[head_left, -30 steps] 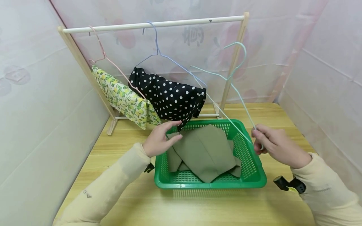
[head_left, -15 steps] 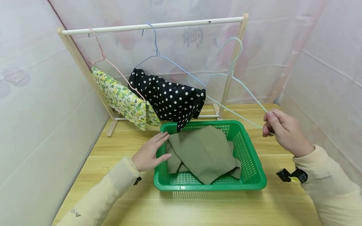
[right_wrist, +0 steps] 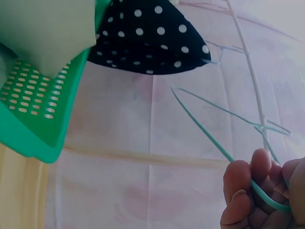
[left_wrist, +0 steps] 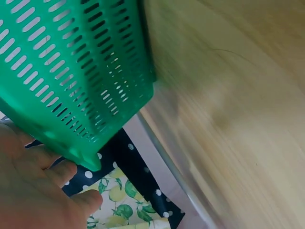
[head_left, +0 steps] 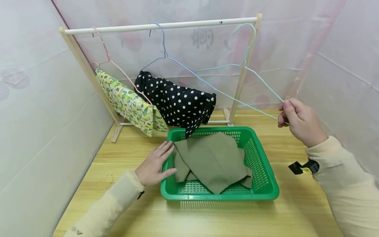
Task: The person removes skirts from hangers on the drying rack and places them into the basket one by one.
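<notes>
My right hand grips one lower corner of a mint-green wire hanger, which carries no cloth. Its hook is up beside the right end of the white rail. In the right wrist view the fingers curl round the bent wire. My left hand rests with extended fingers on the left rim of the green basket. A folded olive-green cloth lies inside that basket. The left wrist view shows the fingertips at the basket's edge.
On the rack, a pink hanger bears a lemon-print cloth. A blue hanger bears a black polka-dot cloth, whose corner overlaps the basket's back rim. The wooden rack post stands behind the mint hanger.
The right hand has moved up and right, lifting the mint hanger so its hook is now at rail height. The left hand has drawn back from over the cloth to the basket's left rim.
</notes>
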Demonstrator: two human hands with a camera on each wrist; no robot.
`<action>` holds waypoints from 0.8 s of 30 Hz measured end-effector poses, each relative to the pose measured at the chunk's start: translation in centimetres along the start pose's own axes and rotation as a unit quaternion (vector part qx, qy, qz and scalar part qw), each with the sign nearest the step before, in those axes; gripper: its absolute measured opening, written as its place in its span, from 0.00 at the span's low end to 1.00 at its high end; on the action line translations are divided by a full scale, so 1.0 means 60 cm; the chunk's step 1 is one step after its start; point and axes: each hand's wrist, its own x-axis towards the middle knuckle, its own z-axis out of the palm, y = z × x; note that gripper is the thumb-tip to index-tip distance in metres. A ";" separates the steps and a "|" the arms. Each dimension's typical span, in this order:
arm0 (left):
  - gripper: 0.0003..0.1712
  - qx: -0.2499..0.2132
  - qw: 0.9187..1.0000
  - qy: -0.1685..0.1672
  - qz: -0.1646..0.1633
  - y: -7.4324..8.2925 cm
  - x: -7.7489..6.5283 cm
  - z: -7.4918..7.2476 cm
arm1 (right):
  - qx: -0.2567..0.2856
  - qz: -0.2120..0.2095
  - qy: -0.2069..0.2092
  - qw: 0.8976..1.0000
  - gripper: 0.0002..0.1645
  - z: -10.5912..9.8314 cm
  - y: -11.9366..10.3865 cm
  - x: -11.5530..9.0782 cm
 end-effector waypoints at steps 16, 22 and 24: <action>0.50 0.005 1.000 0.005 0.022 -0.014 -0.022 -0.002 | 0.000 0.019 0.052 0.998 0.18 -0.027 0.003 0.054; 0.50 -0.001 1.000 0.002 0.028 -0.018 -0.023 -0.002 | -0.006 0.020 0.064 0.998 0.18 -0.036 -0.002 0.065; 0.50 -0.004 0.999 0.003 0.032 -0.019 -0.023 -0.001 | -0.011 0.020 0.067 0.998 0.18 -0.041 -0.003 0.068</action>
